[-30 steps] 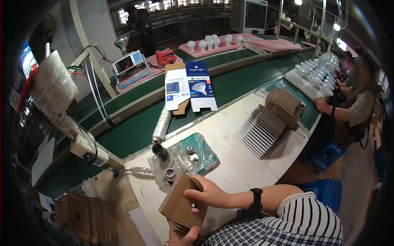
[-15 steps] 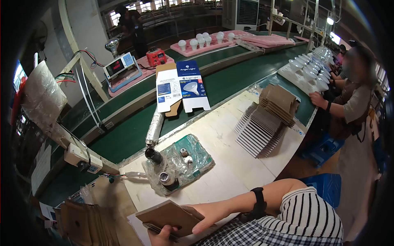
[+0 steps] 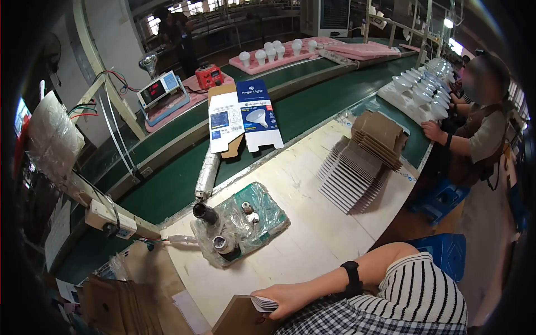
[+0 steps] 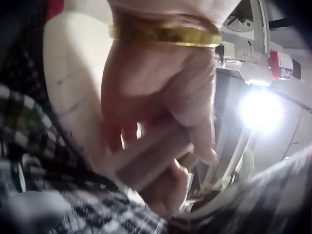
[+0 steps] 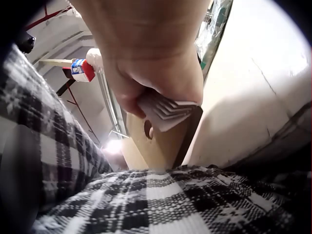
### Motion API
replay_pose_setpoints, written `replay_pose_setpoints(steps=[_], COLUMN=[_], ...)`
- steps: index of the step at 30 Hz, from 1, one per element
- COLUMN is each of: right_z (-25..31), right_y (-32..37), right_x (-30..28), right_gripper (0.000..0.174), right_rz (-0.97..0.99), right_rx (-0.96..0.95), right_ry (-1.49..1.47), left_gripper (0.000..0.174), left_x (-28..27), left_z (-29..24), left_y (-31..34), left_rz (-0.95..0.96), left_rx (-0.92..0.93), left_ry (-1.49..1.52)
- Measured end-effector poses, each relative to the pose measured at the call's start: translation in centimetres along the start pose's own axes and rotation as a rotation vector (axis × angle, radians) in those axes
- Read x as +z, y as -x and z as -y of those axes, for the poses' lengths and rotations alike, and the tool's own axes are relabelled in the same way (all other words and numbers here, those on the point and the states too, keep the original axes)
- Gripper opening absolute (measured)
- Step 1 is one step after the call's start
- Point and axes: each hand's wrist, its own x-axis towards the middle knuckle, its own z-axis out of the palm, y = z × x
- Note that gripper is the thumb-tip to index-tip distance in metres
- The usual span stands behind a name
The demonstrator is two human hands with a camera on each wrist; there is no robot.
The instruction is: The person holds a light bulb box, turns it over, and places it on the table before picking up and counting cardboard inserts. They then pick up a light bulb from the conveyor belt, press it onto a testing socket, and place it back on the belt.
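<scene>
At the bottom of the head view my right hand (image 3: 289, 299) grips folded cardboard (image 3: 263, 304) whose layered pale edges show, beside a flat brown cardboard piece (image 3: 239, 317). From the right wrist view, the folded layers (image 5: 168, 113) lie under my right hand (image 5: 151, 63), against brown board (image 5: 158, 146) with a round hole. The left wrist view is blurred: my left hand (image 4: 156, 87) holds a cardboard stack (image 4: 153, 158) between thumb and fingers, with fingertips of the other hand below it. In the head view my left hand is almost wholly out of frame.
A wrapped green board (image 3: 268, 218) with sockets stands on the white table (image 3: 304, 240). Slotted cardboard (image 3: 354, 176) lies at the right, brown cardboard (image 3: 114, 301) at lower left. Beyond are a printed box (image 3: 259, 120), a meter (image 3: 159, 89) and bulbs (image 3: 271, 53). Another person (image 3: 486, 128) sits at right.
The held cardboard has moved down and toward my body. My left hand has dropped nearly out of the head view. My right fingers, extended half a second ago, now curl round folded layers.
</scene>
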Motion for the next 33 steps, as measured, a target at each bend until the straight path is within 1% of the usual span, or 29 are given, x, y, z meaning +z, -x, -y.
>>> replay_pose_setpoints(steps=[2,3,4,5,7,8,9,11,13,14,15,16,17,18,19,20,21,22,23,25,27,28,29,30,31,32,33], right_z=[0.8,1.1,1.4,1.5,1.0,0.7,0.6,0.4,-0.3,-0.6,-0.7,-0.8,-0.9,-1.4,-2.0,-2.3,-1.5,-1.8,-2.3,-2.8,-2.9,-2.9,-2.8,-2.8,-2.6,-2.4,-2.1], right_y=[-0.3,-0.3,-0.4,-0.4,-0.6,-0.8,-0.8,-0.7,-1.0,-1.2,-1.3,-1.5,-1.7,-2.0,-2.4,-2.6,-2.5,-2.5,-2.5,-2.7,-2.7,-2.7,-2.7,-2.6,-2.6,-2.5,-2.3], right_x=[0.3,0.5,0.8,0.9,0.8,0.7,0.6,0.5,0.6,0.5,0.4,0.3,0.3,0.3,0.1,0.1,-0.2,-0.1,-0.1,-0.2,-0.4,-0.4,-0.3,-0.2,-0.2,-0.2,-0.1], right_gripper=[0.043,0.043,0.045,0.047,0.050,0.054,0.054,0.060,0.062,0.064,0.064,0.063,0.062,0.062,0.060,0.059,0.056,0.056,0.054,0.053,0.050,0.050,0.051,0.052,0.052,0.051,0.051], right_rz=[0.058,0.056,0.087,0.117,0.127,0.142,0.141,0.152,0.156,0.155,0.153,0.149,0.146,0.145,0.138,0.130,0.158,0.156,0.171,0.183,0.247,0.243,0.253,0.265,0.266,0.214,0.161], right_rx=[-0.130,-0.135,-0.150,-0.162,-0.145,-0.128,-0.131,-0.111,-0.103,-0.098,-0.098,-0.015,0.070,0.071,0.012,-0.045,0.022,0.026,0.001,-0.028,0.021,0.020,-0.002,-0.024,-0.025,-0.022,-0.017], right_ry=[0.067,0.067,0.131,0.196,0.206,0.216,0.214,0.186,0.159,0.139,0.138,0.127,0.111,0.110,0.058,0.002,-0.045,-0.047,-0.087,-0.122,-0.226,-0.225,-0.287,-0.349,-0.349,-0.339,-0.333], left_gripper=[0.085,0.088,0.091,0.091,0.099,0.099,0.097,0.096,0.085,0.085,0.079,0.072,0.072,0.065,0.057,0.057,0.053,0.048,0.048,0.042,0.042,0.042,0.042,0.045,0.048,0.048,0.057], left_x=[0.2,0.5,0.9,1.8,3.8,4.0,4.1,4.0,3.5,3.7,4.2,4.4,3.2,1.2,0.5,-0.1,-0.1,0.0,0.3,1.2,1.9,2.0,1.9,1.8,1.7,1.6,2.2], left_z=[-2.1,-3.1,-4.1,-5.2,-6.6,-6.5,-6.3,-5.8,-5.1,-4.6,-4.2,-3.9,-2.9,-1.0,-0.5,-0.2,-0.2,-0.2,-0.2,-0.6,-1.0,-1.0,-1.0,-1.1,-1.3,-1.8,-3.1], left_y=[-0.1,-0.2,-0.5,-0.9,-1.5,-1.5,-1.6,-1.8,-2.4,-2.4,-2.5,-2.5,-2.7,-3.4,-4.0,-4.1,-4.2,-4.3,-4.5,-4.7,-4.8,-4.9,-4.8,-4.6,-4.5,-4.0,-3.1], left_rz=[0.153,0.230,0.309,0.312,0.435,0.435,0.397,0.354,0.369,0.368,0.301,0.234,0.234,0.128,0.021,0.023,-0.025,-0.073,-0.070,-0.120,-0.136,-0.153,-0.151,-0.178,-0.207,-0.208,-0.214], left_rx=[-0.022,-0.034,-0.046,-0.046,-0.080,-0.084,-0.083,-0.087,-0.093,-0.093,-0.069,-0.045,-0.050,-0.031,-0.008,-0.010,0.013,0.039,0.042,0.075,0.067,0.055,0.054,0.055,0.058,0.055,0.122], left_ry=[0.073,0.108,0.143,0.138,-0.348,-0.351,-0.365,-0.373,-0.380,-0.380,-0.445,-0.508,-0.506,-0.597,-0.688,-0.688,-0.776,-0.863,-0.860,-0.956,-0.983,-1.005,-1.006,-1.041,-1.078,-1.081,-0.962])
